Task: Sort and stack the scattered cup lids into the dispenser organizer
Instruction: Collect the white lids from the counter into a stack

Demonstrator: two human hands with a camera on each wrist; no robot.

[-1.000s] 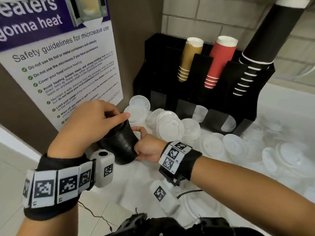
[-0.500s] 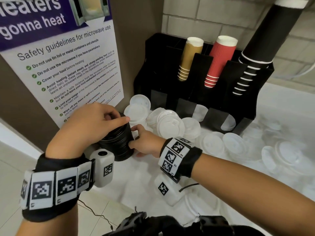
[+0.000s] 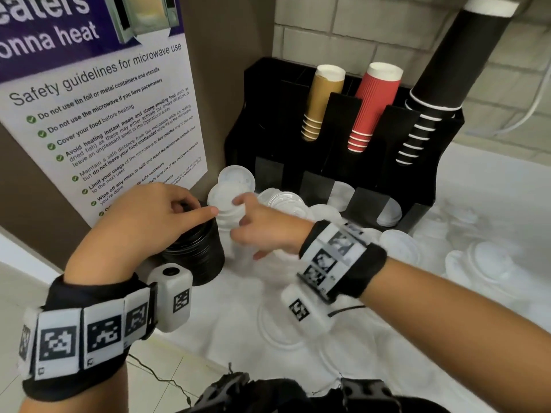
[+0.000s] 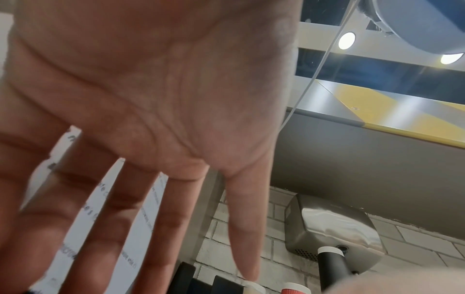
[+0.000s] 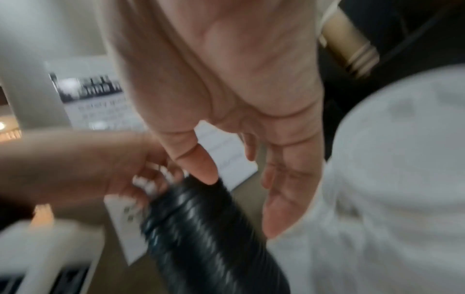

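Left hand [image 3: 149, 216] sits on top of the stack of black lids [image 3: 198, 251], fingertips curled over its upper rim and forefinger pointing out to the right, while the right hand [image 3: 262, 231] hangs just beside that grip with fingers loosely spread, their tips against a tall stack of white lids [image 3: 229, 210]; whether they clasp it, I cannot tell. Beyond both hands stands the black dispenser organizer [image 3: 343, 162] with cups [image 3: 374, 105] in its upper slots, and loose white lids [image 3: 399, 245] lie scattered to the right of the right wrist.
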